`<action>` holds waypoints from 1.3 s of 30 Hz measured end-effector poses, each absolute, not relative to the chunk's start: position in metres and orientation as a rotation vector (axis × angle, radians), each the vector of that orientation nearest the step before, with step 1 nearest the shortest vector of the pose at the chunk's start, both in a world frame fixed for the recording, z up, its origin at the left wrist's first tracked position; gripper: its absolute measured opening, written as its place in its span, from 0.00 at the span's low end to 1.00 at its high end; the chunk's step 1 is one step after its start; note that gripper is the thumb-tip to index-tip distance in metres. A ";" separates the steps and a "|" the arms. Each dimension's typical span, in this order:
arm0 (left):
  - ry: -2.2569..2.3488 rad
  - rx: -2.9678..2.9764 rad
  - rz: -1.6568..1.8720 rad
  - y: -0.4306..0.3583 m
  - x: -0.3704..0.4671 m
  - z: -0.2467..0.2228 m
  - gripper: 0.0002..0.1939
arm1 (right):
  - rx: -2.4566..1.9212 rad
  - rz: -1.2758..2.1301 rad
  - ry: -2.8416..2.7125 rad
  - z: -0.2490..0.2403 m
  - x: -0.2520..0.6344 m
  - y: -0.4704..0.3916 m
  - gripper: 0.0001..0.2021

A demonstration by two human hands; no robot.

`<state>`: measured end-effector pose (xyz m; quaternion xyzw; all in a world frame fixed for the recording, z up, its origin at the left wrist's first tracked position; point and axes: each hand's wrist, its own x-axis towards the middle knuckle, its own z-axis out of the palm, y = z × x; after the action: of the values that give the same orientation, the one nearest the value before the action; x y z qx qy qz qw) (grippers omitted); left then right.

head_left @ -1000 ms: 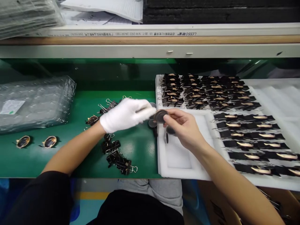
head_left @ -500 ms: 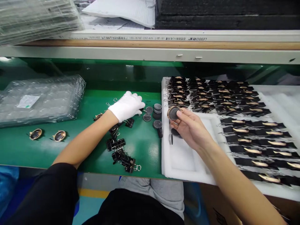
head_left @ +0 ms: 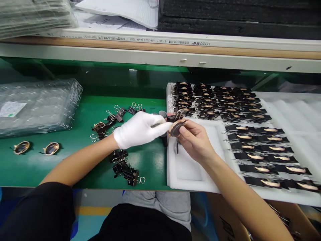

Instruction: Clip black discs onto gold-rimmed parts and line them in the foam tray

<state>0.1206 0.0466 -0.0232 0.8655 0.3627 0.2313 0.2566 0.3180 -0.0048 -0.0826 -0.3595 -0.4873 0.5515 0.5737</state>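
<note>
While the bare right hand [head_left: 197,138] pinches folded, gold-rimmed glasses [head_left: 177,130] over the left side of the white tray [head_left: 173,180], the gloved left hand [head_left: 140,130] has its fingertips at their edge; whether those grip the glasses or the black clip [head_left: 175,117] just above cannot be told. Clipping looks well advanced: rows of clipped pieces [head_left: 230,103] sit in the tray, while two loose pairs [head_left: 22,147] on the desk [head_left: 152,164], well apart from the spare clips [head_left: 122,167], appear undone.
</note>
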 end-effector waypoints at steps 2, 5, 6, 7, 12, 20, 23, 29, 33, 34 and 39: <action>1.091 2.447 0.558 0.051 0.114 -0.015 0.25 | -0.870 1.314 -1.203 -0.078 0.322 -0.005 0.14; 1.220 2.500 0.427 0.059 0.108 -0.006 0.25 | -0.853 1.427 -1.413 -0.072 0.329 -0.006 0.13; 1.198 2.517 0.341 0.060 0.107 -0.006 0.27 | -0.840 1.466 -1.472 -0.071 0.330 -0.007 0.12; 1.161 2.523 0.263 0.062 0.107 -0.006 0.29 | -0.836 1.488 -1.515 -0.070 0.331 -0.008 0.12; 0.956 2.364 0.029 0.066 0.108 -0.013 0.32 | -0.886 1.445 -1.672 -0.070 0.333 -0.010 0.10; 0.802 2.157 -0.060 0.066 0.111 -0.029 0.28 | -0.852 1.379 -1.878 -0.066 0.343 -0.010 0.07; 0.805 2.128 0.062 0.068 0.109 -0.029 0.26 | -0.842 1.459 -1.760 -0.065 0.344 -0.010 0.10; 0.882 2.061 0.520 0.068 0.105 -0.020 0.24 | -0.969 1.287 -0.918 -0.068 0.339 -0.002 0.12; 0.854 2.091 0.562 0.060 0.111 -0.019 0.23 | -0.995 1.281 -0.848 -0.070 0.336 0.001 0.15; 0.848 2.108 0.565 0.059 0.112 -0.019 0.23 | -0.992 1.277 -0.867 -0.070 0.336 0.000 0.14; 0.829 2.220 0.613 0.059 0.113 -0.025 0.23 | -0.991 1.255 -0.917 -0.072 0.336 -0.001 0.13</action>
<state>0.1132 0.0587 -0.0250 0.8530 0.3184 0.2354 0.3401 0.3364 -0.0011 -0.0716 -0.4283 -0.3962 0.5425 0.6044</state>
